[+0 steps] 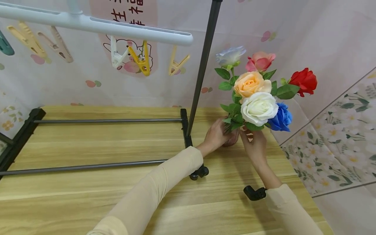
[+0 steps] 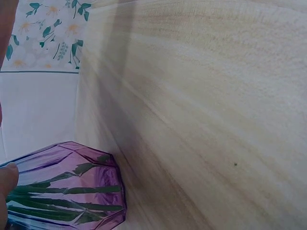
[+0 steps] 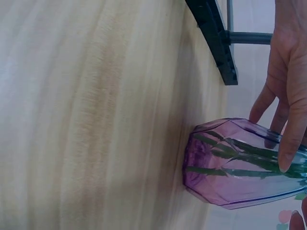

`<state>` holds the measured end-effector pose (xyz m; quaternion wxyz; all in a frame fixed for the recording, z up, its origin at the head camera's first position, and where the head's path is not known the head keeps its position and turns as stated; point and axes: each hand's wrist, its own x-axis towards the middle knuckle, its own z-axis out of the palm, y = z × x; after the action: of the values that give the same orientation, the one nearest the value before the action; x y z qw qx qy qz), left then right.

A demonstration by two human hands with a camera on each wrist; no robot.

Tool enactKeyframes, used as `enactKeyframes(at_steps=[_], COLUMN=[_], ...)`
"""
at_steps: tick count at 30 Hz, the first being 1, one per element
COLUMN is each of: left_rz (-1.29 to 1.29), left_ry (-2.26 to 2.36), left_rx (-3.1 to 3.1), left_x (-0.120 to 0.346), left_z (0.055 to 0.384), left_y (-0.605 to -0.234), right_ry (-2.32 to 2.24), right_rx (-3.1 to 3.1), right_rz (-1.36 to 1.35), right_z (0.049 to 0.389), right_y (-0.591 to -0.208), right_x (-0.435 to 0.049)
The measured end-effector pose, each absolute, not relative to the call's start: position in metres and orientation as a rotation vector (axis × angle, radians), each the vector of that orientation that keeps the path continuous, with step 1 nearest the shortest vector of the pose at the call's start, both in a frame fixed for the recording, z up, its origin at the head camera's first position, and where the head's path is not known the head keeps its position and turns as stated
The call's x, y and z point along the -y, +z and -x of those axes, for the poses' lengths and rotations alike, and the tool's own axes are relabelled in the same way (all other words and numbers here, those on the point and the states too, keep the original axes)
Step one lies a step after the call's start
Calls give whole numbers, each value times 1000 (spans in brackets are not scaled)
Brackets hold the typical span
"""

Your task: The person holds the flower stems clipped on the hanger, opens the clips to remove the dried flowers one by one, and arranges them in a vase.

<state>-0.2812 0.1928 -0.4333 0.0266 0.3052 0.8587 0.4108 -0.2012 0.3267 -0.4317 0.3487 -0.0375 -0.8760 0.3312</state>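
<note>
A faceted pink-purple glass vase (image 1: 232, 138) stands on the wooden tabletop, with green stems (image 3: 249, 155) inside it. My left hand (image 1: 215, 134) grips its upper part, thumb on one side and fingers on the other, as the right wrist view shows. From the vase rises a bunch of roses: white (image 1: 259, 108), peach (image 1: 249, 84), blue (image 1: 281, 118), red (image 1: 305, 82), pink (image 1: 260, 61) and pale blue (image 1: 230, 56). My right hand (image 1: 255, 145) is at the vase's right side, close under the white rose. Its fingertips are partly hidden, so I cannot tell whether they pinch anything.
A dark metal rack base (image 1: 185, 129) with an upright pole (image 1: 204, 62) stands left of the vase. Above hangs a pale blue bar (image 1: 141, 31) with several clothespins (image 1: 140, 58). A black angled piece (image 1: 254, 193) shows beside my right wrist. Floral-patterned panels (image 1: 337, 137) border the right side.
</note>
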Motion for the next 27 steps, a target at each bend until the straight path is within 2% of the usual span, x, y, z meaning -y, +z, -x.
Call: enactKeyframes(at_steps=[14,27], left_rz=[-967,-1120], left_ry=[1195,1214], left_rx=[-2672,-2586], left_x=[-178,-150], left_z=[281,261], left_y=[-434,-433], right_ry=[896,912], right_rx=[2262,2335], right_rz=[40,64], right_z=[188,166], right_y=[-446,-455], right_x=[-324,-323])
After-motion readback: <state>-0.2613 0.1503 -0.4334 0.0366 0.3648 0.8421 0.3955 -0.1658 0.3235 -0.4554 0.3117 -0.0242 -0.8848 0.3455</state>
